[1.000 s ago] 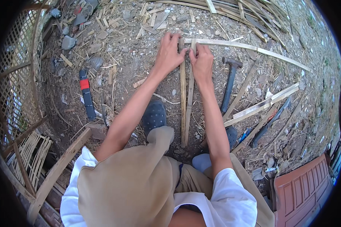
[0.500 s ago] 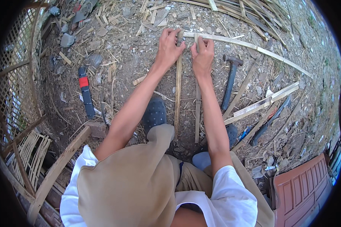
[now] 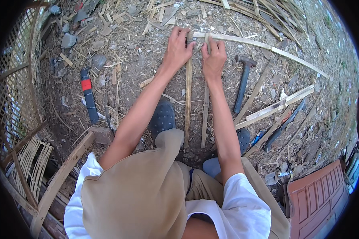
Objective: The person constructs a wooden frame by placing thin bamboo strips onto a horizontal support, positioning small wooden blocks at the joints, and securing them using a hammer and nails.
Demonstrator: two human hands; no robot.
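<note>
My left hand is closed around the top end of a wooden strip that runs down toward my shoes. A long, pale cross strip reaches from that end out to the right and lies over the ground. My right hand pinches a second upright strip where it meets the cross strip, a short way right of the first. The two upright strips stand roughly side by side. Right of my right forearm lies a hammer with a dark handle, touched by neither hand.
At left lies a dark tool wrapped with red tape. More wooden strips and a dark blade-like tool lie at right. A strip pile is at the far right, a lattice panel at left, a reddish-brown panel at lower right.
The lower end of the second upright strip has swung slightly left. Both hands keep their grip at nearly the same place.
</note>
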